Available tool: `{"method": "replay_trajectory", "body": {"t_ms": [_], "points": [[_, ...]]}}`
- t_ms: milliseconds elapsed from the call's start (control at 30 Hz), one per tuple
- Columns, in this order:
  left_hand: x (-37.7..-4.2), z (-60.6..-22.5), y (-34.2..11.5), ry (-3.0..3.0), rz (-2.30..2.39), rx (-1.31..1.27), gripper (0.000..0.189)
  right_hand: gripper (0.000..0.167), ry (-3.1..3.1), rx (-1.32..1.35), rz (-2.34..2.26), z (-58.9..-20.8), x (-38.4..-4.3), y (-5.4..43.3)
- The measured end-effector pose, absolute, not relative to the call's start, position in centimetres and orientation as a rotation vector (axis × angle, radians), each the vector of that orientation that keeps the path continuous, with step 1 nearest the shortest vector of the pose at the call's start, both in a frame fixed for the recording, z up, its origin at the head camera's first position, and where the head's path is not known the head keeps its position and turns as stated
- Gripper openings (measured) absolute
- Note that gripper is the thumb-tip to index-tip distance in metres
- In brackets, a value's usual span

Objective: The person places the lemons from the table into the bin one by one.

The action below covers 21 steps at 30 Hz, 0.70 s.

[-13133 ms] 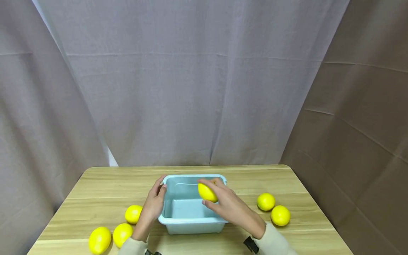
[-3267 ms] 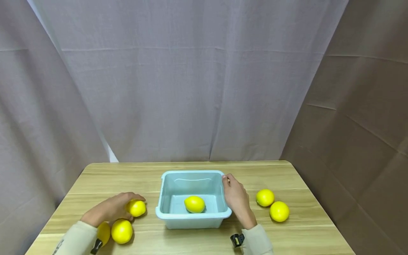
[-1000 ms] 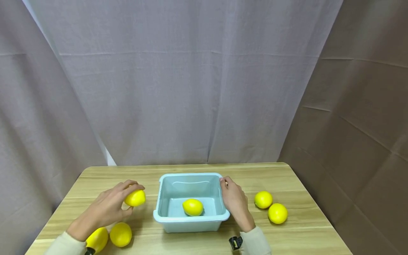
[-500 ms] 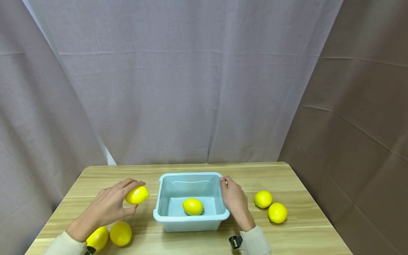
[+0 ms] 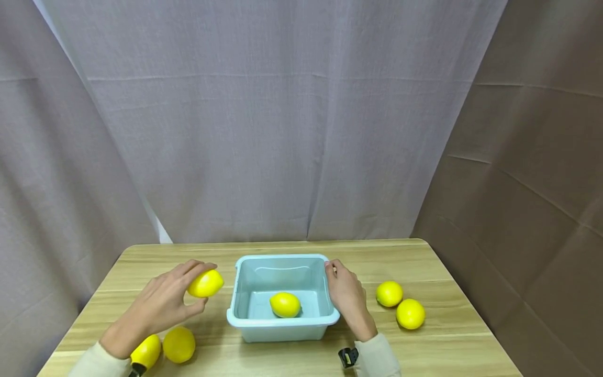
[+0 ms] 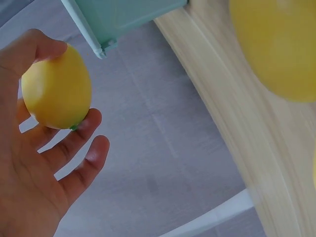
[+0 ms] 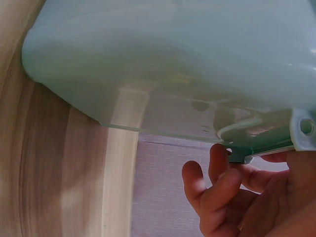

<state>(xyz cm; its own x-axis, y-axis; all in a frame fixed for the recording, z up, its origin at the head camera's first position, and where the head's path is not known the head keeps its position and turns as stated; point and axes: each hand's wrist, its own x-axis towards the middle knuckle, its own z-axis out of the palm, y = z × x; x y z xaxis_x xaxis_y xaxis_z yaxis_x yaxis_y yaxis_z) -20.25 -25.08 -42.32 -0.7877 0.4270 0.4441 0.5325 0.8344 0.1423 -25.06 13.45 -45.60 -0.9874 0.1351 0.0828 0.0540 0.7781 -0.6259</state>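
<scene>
My left hand [image 5: 165, 298] pinches a yellow lemon [image 5: 205, 283] between thumb and fingers, raised over the table left of the bin. In the left wrist view, the held lemon [image 6: 57, 89] shows a small green tip. A light blue plastic bin [image 5: 282, 323] stands mid-table with one lemon [image 5: 285, 305] lying inside. My right hand [image 5: 348, 298] grips the bin's right rim. Seen from the right wrist, the fingers of that hand [image 7: 237, 197] curl under the rim of the bin [image 7: 163, 59].
Two lemons lie near my left forearm, one [image 5: 179, 345] whole in view, the other [image 5: 146, 351] partly covered by the wrist. Right of the bin, two more lemons, a rear one [image 5: 389, 294] and a front one [image 5: 411, 314], sit on the wooden table [image 5: 452, 345]. Grey curtains [image 5: 235, 131] hang behind.
Earlier my right hand lowered a lemon into the bin while my left held its rim. Since then, the left hand has lifted a lemon off the table and moved it slightly right and up.
</scene>
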Motion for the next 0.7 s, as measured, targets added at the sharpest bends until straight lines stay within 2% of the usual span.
{"method": "replay_trajectory", "body": {"t_ms": [233, 700], "points": [[-20.0, -42.2, -24.7, -2.601, -0.4, -0.704, 0.067, 0.041, -2.851, -0.151, 1.0, -45.6, -25.0, 13.5], [-19.9, -41.5, -23.7, -2.616, -0.441, -0.669, 0.061, 0.042, -2.857, -0.148, 0.993, -45.7, -25.2, 13.4]]}}
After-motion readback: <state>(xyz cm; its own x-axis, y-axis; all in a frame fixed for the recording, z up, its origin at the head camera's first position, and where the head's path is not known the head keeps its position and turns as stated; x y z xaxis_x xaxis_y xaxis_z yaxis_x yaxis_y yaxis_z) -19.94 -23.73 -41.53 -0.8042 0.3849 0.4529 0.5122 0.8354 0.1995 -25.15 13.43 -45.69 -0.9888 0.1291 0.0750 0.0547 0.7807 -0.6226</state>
